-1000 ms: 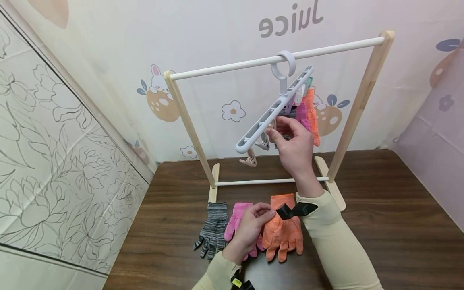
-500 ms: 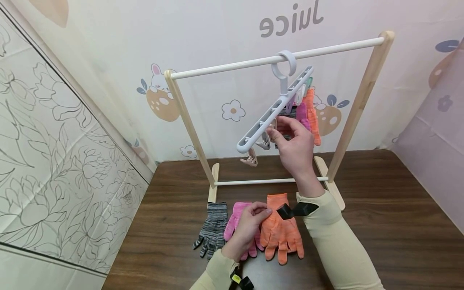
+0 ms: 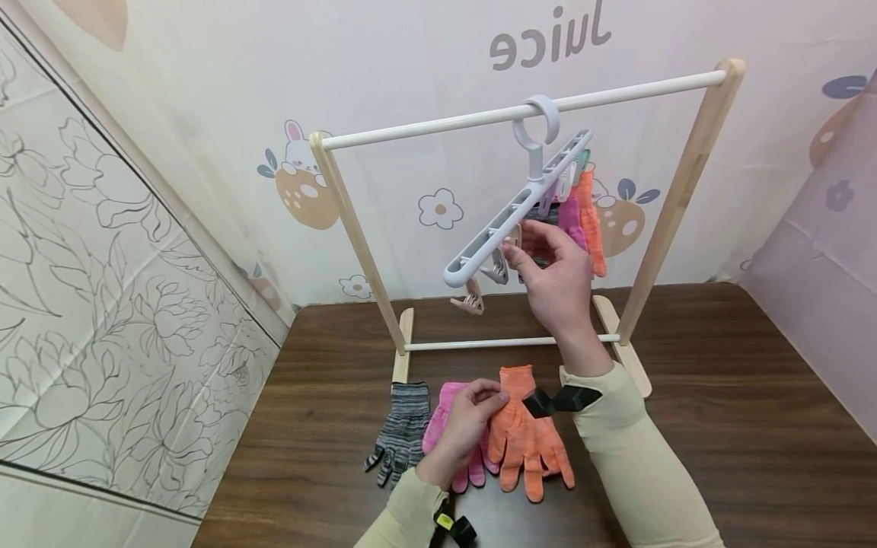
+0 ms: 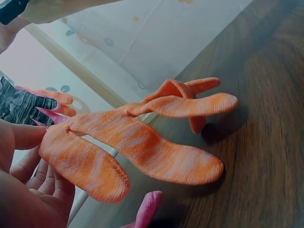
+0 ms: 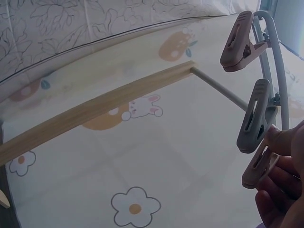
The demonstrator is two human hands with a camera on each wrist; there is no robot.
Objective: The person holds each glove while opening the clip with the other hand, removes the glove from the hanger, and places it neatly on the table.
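My left hand (image 3: 467, 422) pinches an orange knit glove (image 3: 526, 435) near its cuff side. In the left wrist view the glove's fingers droop toward the table. Up at the pale grey clip hanger (image 3: 495, 230), my right hand (image 3: 560, 278) pinches a pinkish-beige clip (image 5: 259, 168) between thumb and fingers. Beside it hang a grey clip (image 5: 255, 118) and another pinkish clip (image 5: 236, 42), both holding nothing. At the hanger's far end, clips hold an orange glove (image 3: 592, 224), a magenta glove (image 3: 570, 217) and a grey striped glove (image 3: 541, 211), partly hidden by my right hand.
The hanger hooks over the white rod (image 3: 630, 94) of a wooden rack (image 3: 678, 202). A pink glove (image 3: 437, 434) lies partly under my left hand, with a grey striped glove (image 3: 406, 426) left of it on the dark wooden table (image 3: 315, 434). A patterned backdrop stands behind.
My left hand and the orange glove have shifted slightly left, and the glove's fingers have spread more. My right hand keeps its grip on the clip; the hanger sways a little.
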